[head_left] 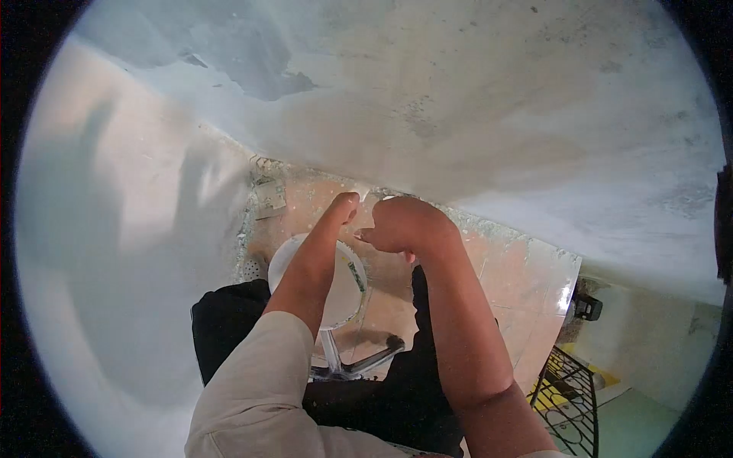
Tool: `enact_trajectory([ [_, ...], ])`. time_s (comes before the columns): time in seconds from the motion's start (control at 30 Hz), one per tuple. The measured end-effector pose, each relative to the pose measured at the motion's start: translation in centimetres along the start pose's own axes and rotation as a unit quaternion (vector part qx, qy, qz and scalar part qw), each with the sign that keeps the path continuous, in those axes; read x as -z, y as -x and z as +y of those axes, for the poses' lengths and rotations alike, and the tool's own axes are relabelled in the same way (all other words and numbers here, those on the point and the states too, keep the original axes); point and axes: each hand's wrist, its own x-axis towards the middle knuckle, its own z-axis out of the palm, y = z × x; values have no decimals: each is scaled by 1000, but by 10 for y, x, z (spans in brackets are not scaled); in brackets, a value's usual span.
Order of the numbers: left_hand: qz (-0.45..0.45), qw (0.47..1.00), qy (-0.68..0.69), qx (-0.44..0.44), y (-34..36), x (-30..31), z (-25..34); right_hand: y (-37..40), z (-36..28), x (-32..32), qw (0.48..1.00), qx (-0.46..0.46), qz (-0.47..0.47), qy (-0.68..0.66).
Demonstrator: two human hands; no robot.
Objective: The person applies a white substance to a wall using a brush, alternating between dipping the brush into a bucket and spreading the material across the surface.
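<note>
My left hand [347, 206] is closed, held out low near the foot of the wall [427, 99]. Close beside it on the right, my right hand [401, 224] is also closed, its fingers curled inward. A pale, whitish bit shows by the fingers of each hand, too small to name, so what they hold is hidden. Below the hands stands a round white bucket [347, 305], partly covered by my left forearm. A greenish mark runs along its right side. The wall in front has smooth pale plaster with grey, patchy areas.
A second pale wall [137, 229] meets the first at a corner on the left. Tan floor tiles [504, 267] carry whitish splatter along the wall. A swivel-chair base [351, 368] stands below the bucket. A black metal railing [569, 401] is at lower right.
</note>
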Motion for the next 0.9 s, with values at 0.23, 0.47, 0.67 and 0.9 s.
enact_trajectory([
  [0.23,68,994,-11,-88,2,-15,16,-4,5,-1,1000,11,25,7],
  [0.47,104,989,74,-69,85,-17,50,5,-3,9,999,34,-21,3],
  [0.67,-7,974,165,-152,138,19,52,-5,11,-7,1000,-1,-6,13],
  [0.9,-78,933,270,-224,136,18,51,4,13,-3,999,-18,-24,-30],
])
